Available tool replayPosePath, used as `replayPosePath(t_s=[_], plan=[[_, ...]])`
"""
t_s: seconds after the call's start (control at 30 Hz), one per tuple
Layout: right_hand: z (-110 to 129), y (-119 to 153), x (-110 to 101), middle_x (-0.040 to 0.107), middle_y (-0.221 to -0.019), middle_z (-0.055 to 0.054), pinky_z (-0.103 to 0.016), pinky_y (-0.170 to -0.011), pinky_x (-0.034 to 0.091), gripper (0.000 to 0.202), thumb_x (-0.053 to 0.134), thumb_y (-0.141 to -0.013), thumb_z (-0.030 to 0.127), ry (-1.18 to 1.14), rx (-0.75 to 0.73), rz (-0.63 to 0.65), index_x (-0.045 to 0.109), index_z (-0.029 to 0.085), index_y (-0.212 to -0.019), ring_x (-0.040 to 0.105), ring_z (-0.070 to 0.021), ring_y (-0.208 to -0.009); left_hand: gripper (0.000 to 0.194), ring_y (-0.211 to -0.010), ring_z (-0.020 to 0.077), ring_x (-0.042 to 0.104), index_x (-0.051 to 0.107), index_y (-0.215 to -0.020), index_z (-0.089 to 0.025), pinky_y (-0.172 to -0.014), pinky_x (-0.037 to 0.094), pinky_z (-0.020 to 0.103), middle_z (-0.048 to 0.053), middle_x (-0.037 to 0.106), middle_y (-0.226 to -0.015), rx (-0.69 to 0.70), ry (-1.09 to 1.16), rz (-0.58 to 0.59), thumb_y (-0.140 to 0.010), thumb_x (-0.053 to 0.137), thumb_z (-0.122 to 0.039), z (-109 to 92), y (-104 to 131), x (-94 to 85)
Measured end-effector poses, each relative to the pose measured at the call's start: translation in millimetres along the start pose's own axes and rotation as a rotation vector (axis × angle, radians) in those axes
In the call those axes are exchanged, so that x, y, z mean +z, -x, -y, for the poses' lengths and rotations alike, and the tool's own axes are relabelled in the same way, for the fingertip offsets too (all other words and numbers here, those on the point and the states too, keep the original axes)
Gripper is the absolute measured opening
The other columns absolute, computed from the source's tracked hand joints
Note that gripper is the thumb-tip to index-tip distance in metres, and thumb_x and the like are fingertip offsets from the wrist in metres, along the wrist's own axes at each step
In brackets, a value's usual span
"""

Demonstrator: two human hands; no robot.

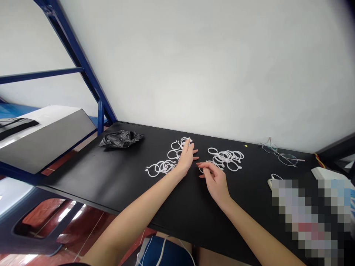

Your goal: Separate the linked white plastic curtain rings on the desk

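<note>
Fingers spread, the left hand (186, 157) partly covers the left rings (165, 170), best touched lightly to avoid scattering, while the right hand (215, 178) curls (whether pinching, I cannot tell) beside the right rings (227, 159).

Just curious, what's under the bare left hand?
Thin white plastic-looking rings show beside the left hand, on the flat black table; whatever its palm covers is hidden.
</note>
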State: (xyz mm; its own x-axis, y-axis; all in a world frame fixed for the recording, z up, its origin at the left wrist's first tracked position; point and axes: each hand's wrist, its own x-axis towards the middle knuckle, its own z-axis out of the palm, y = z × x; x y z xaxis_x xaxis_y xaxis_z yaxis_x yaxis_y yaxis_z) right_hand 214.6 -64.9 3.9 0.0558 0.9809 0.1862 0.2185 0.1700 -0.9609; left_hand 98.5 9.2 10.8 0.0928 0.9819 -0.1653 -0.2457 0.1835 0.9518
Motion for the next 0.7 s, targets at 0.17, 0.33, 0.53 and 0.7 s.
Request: replayPosePath(t_s=[0.17, 0.33, 0.53, 0.7], plan=[[1.1, 0.3, -0.4, 0.07, -0.098, -0.007, -0.034, -0.068, 0.062, 0.023, 0.052, -0.088, 0.033, 0.008, -0.017, -0.006, 0.071, 0.021, -0.088, 0.066, -0.0229, -0.092, 0.05, -0.135, 0.0236, 0.042, 0.032, -0.144, -0.028, -0.086, 0.055, 0.027, 0.009, 0.021, -0.157, 0.037, -0.049, -0.002, -0.096, 0.039, -0.041, 4.2, -0.6, 0.9], [1.0, 0.2, -0.9, 0.07, -0.098, -0.006, -0.034, -0.068, 0.062, 0.024, 0.051, -0.089, 0.033, 0.018, -0.028, -0.005, 0.072, 0.021, -0.093, 0.066, -0.0224, -0.091, 0.046, -0.135, 0.0233, 0.039, 0.037, -0.138, -0.025, -0.091, 0.053, 0.03, 0.012, 0.029, -0.151, 0.057, -0.111, -0.019, -0.094, 0.045, -0.033, -0.1, 4.4, 1.7], [1.1, 0.9, -0.9, 0.07, -0.096, -0.007, -0.032, -0.066, 0.061, 0.025, 0.051, -0.089, 0.033, 0.03, -0.039, -0.005, 0.073, 0.021, -0.092, 0.066, -0.0215, -0.088, 0.051, -0.128, 0.026, 0.047, 0.04, -0.136, -0.022, -0.095, 0.05, 0.034, 0.014, 0.043, -0.137, 0.004, -0.117, -0.03, -0.087, 0.054, -0.028, -6.2, 7.0, -0.1], [1.8, 0.7, -0.4, 0.07, -0.095, -0.007, -0.032, -0.065, 0.06, 0.025, 0.05, -0.09, 0.033, 0.047, -0.044, -0.004, 0.072, 0.021, -0.091, 0.066, -0.0219, -0.087, 0.052, -0.135, 0.0268, 0.04, 0.039, -0.137, -0.02, -0.104, 0.043, 0.039, 0.016, 0.042, -0.14, 0.047, -0.177, -0.024, -0.088, 0.052, -0.029, 2.4, 2.2, -4.0]])
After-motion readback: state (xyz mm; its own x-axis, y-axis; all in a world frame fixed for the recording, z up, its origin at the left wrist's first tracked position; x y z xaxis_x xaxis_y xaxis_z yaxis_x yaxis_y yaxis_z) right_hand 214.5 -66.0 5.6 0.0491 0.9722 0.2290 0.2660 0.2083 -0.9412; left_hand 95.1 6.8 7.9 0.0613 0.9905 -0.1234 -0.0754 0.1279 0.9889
